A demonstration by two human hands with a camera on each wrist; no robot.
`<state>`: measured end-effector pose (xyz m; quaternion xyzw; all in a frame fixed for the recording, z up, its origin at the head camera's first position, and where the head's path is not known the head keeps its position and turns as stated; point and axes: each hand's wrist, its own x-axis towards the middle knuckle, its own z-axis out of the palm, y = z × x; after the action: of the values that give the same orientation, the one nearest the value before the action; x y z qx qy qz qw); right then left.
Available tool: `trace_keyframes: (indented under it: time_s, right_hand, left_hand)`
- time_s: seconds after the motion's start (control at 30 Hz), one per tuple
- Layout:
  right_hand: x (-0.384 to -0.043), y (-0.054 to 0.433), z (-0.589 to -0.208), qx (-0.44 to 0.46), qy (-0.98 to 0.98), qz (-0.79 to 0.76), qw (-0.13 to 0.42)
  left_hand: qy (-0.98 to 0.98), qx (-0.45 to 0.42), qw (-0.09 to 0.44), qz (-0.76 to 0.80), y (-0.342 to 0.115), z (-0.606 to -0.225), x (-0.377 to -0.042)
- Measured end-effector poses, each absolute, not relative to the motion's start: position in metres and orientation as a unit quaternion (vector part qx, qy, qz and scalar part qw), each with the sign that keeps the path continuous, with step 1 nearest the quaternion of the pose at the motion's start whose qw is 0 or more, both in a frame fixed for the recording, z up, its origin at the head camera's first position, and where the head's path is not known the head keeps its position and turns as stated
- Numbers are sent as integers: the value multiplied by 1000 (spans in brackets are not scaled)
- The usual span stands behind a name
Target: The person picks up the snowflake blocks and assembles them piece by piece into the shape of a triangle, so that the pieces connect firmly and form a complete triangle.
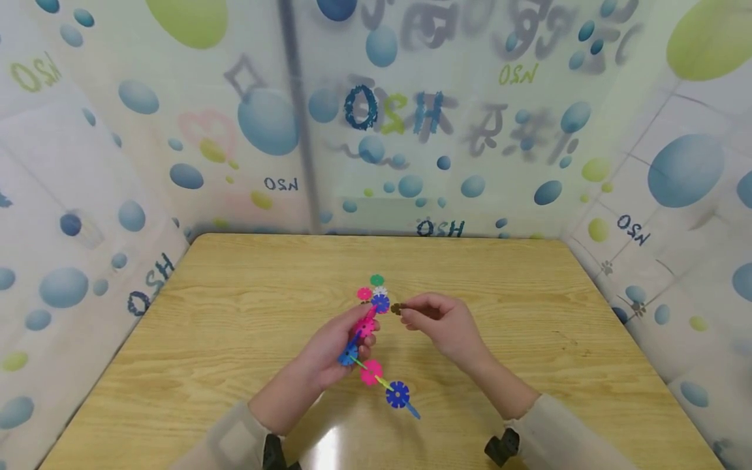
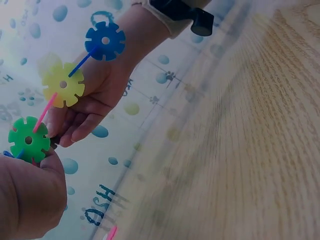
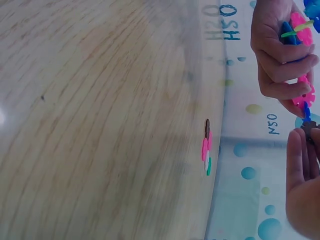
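Observation:
My left hand point(image 1: 337, 346) grips a chain of notched plastic snowflake discs slotted edge to edge. A dark blue disc point(image 1: 380, 303) is at its upper end, and pink discs point(image 1: 371, 372) and another blue disc point(image 1: 397, 394) trail down toward me. In the left wrist view a yellow disc point(image 2: 63, 85) and a green disc point(image 2: 30, 140) show in the same chain. Between thumb and fingers, my right hand point(image 1: 449, 326) pinches a dark brown snowflake disc point(image 1: 397, 309). That disc is close beside the chain's upper end, right at it in the right wrist view.
Beyond the left hand, a few loose discs lie on the wooden table point(image 1: 247, 281): a green one point(image 1: 376, 279), a pink one point(image 1: 364, 294) and a white one point(image 1: 380, 290). Patterned curtains point(image 1: 235, 189) surround the table at the back and sides.

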<state>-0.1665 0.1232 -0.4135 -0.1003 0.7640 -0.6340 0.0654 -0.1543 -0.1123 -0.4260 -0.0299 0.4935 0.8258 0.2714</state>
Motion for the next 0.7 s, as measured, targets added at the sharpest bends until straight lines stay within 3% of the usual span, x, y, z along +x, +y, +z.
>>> trace_keyframes:
  time_s: [0.23,0.7]
  right_hand:
    - [-165,118,-416,-115,787,-605,16]
    - [-164,114,-413,-107,793,-600,-1]
  left_hand:
    - [490,-24,269,829,-112,-424,-153]
    - [501,-33,260,825,-112,-427,-151]
